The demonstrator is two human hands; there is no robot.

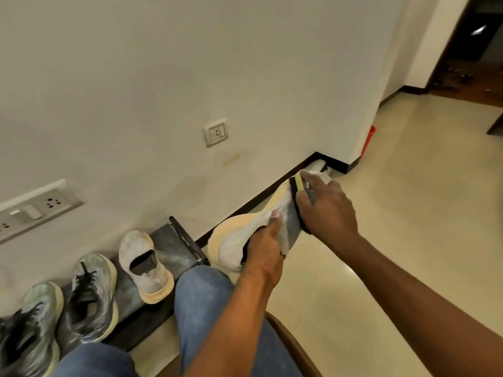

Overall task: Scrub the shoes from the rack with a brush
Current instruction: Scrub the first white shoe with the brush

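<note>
While the white knit shoe (245,235) with its pale yellow foam sole is held out in the air above the cream tiled floor (408,213), the left hand (265,251) grips it at the collar, fingers tucked into the opening and thumb pressed flat on the mesh upper. The right hand (326,210) curls over a brush (298,197) that has a yellow-green block and dark bristles, laid against the shoe's upper near the toe; its forearm stretches in from the lower right. Its matching shoe (145,265), soft and scuffed, lies on the dark, dusty metal rack (174,240) by the white wall (163,77). Two grey-green laced sneakers (89,297) with thick soles stand beside it to the left. Blue denim knees (201,289) sit just before the rack.
</note>
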